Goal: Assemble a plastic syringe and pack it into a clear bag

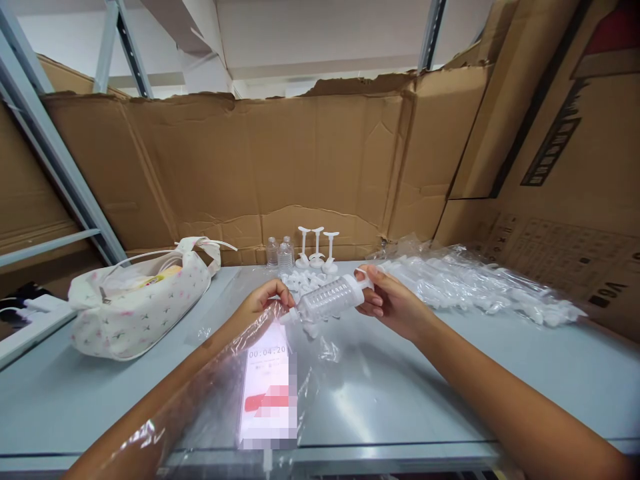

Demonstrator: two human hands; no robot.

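Note:
My right hand (pixel 393 300) grips a clear plastic syringe (pixel 327 300) by the white fitting at its right end. The syringe has ribbed markings and lies tilted, its narrow white tip pointing down to the left. Beside that tip, my left hand (pixel 267 297) is closed, its fingers pinching the edge of a clear plastic bag (pixel 215 373). The bag drapes along my left forearm toward the table's front edge. Loose white plastic parts (pixel 300 283) lie behind the syringe, partly hidden by it.
Three white plungers (pixel 317 250) and several clear bottles (pixel 285 255) stand upright at the back. Bagged white parts (pixel 480 280) spread along the right. A patterned cloth bag (pixel 145 307) sits left, and a lit phone (pixel 265 380) shows a timer. Cardboard (pixel 280 153) walls the grey table (pixel 400 407).

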